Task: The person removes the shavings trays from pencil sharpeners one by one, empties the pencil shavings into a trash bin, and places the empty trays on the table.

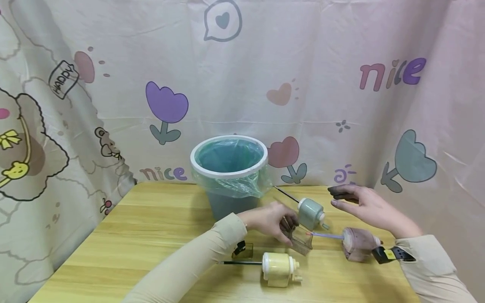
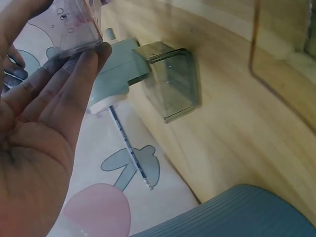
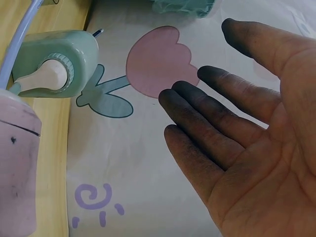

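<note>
My left hand (image 1: 270,221) holds a clear, pink-tinted shavings drawer (image 2: 76,29), fingertips under its edge in the left wrist view. Just beyond it stands a green crank pencil sharpener (image 1: 311,212) with a dark pencil (image 1: 286,194) sticking out. A clear green-tinted drawer (image 2: 173,84) sits right against that sharpener. My right hand (image 1: 369,206), fingers stretched and blackened at the tips, hovers above the pink sharpener (image 1: 358,244), which has a purple pencil (image 1: 327,235) in it. Nearer me is a yellow sharpener (image 1: 278,269) with a black pencil (image 1: 242,263).
A grey bin (image 1: 231,204) with a white rim and green plastic liner stands at the back of the wooden table (image 1: 151,223). Another see-through drawer (image 1: 248,251) lies behind the yellow sharpener's pencil. A printed curtain (image 1: 322,50) hangs behind the table.
</note>
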A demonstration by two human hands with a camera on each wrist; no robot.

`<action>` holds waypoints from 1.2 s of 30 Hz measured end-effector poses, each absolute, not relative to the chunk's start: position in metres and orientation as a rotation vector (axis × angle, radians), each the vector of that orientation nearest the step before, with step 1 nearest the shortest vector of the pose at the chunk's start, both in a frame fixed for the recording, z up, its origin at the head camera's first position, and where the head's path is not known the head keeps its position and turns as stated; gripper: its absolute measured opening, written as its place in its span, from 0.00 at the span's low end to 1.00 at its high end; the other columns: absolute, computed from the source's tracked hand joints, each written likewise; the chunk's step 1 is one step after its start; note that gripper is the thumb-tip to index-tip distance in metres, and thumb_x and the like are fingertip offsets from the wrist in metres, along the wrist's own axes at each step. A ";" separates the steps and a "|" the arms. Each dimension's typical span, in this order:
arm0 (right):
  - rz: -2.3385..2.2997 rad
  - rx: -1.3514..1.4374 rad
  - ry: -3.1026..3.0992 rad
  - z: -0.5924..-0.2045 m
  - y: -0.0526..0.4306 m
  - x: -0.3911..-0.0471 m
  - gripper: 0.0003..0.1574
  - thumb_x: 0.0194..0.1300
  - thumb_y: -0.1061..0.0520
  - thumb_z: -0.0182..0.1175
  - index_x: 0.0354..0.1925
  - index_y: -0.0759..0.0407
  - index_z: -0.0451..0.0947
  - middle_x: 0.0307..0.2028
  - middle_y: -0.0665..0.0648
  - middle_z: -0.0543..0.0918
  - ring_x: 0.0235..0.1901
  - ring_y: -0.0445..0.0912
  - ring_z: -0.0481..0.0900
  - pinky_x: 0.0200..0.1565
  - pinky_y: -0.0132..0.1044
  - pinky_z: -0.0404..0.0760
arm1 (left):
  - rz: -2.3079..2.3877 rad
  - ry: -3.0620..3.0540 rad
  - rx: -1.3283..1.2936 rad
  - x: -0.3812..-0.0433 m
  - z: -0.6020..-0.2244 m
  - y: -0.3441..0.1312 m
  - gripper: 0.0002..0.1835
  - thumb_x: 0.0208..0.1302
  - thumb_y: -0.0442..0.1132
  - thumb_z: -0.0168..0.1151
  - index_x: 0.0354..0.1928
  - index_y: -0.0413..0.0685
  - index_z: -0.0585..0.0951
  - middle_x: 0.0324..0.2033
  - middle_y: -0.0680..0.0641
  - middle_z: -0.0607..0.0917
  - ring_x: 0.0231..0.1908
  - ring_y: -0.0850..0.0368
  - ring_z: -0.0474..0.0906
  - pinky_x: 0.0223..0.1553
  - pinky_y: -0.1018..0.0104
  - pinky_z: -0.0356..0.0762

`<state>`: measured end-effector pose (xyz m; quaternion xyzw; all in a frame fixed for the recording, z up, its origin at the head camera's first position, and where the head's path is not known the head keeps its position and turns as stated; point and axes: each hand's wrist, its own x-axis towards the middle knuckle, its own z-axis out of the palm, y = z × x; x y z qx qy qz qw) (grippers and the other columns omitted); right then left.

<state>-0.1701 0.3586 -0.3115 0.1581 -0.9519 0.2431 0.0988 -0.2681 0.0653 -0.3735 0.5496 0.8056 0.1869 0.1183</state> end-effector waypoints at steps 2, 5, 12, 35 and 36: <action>0.718 0.472 -2.815 -0.312 0.359 -0.170 0.28 0.77 0.47 0.66 0.67 0.59 0.81 0.60 0.63 0.88 0.58 0.60 0.88 0.59 0.56 0.88 | 0.548 2.356 1.596 -0.268 -0.376 0.066 0.27 0.54 0.46 0.87 0.53 0.48 0.85 0.43 0.56 0.91 0.38 0.75 0.84 0.42 0.87 0.82; 0.716 0.478 -2.813 -0.311 0.359 -0.171 0.28 0.77 0.47 0.66 0.67 0.60 0.81 0.59 0.63 0.88 0.58 0.59 0.88 0.59 0.58 0.88 | 0.555 2.337 1.566 -0.268 -0.380 0.067 0.25 0.54 0.44 0.87 0.51 0.48 0.85 0.42 0.55 0.92 0.37 0.75 0.85 0.41 0.87 0.82; 0.732 0.494 -2.799 -0.312 0.359 -0.172 0.27 0.76 0.48 0.66 0.66 0.60 0.82 0.59 0.62 0.89 0.56 0.57 0.89 0.58 0.51 0.90 | 0.543 2.329 1.545 -0.267 -0.391 0.071 0.26 0.54 0.44 0.87 0.52 0.45 0.85 0.42 0.53 0.93 0.37 0.76 0.84 0.42 0.87 0.82; 0.773 0.557 -2.784 -0.322 0.362 -0.176 0.26 0.76 0.51 0.66 0.65 0.63 0.82 0.57 0.59 0.90 0.55 0.56 0.90 0.57 0.41 0.90 | 0.339 2.377 1.636 -0.262 -0.405 0.088 0.26 0.53 0.48 0.87 0.48 0.46 0.84 0.41 0.55 0.92 0.37 0.75 0.84 0.40 0.89 0.79; 0.772 0.557 -2.786 -0.322 0.362 -0.176 0.26 0.76 0.51 0.66 0.65 0.63 0.82 0.57 0.59 0.90 0.55 0.56 0.90 0.57 0.42 0.90 | 0.339 2.373 1.645 -0.262 -0.406 0.088 0.26 0.53 0.49 0.87 0.49 0.46 0.84 0.41 0.54 0.92 0.37 0.74 0.84 0.40 0.89 0.79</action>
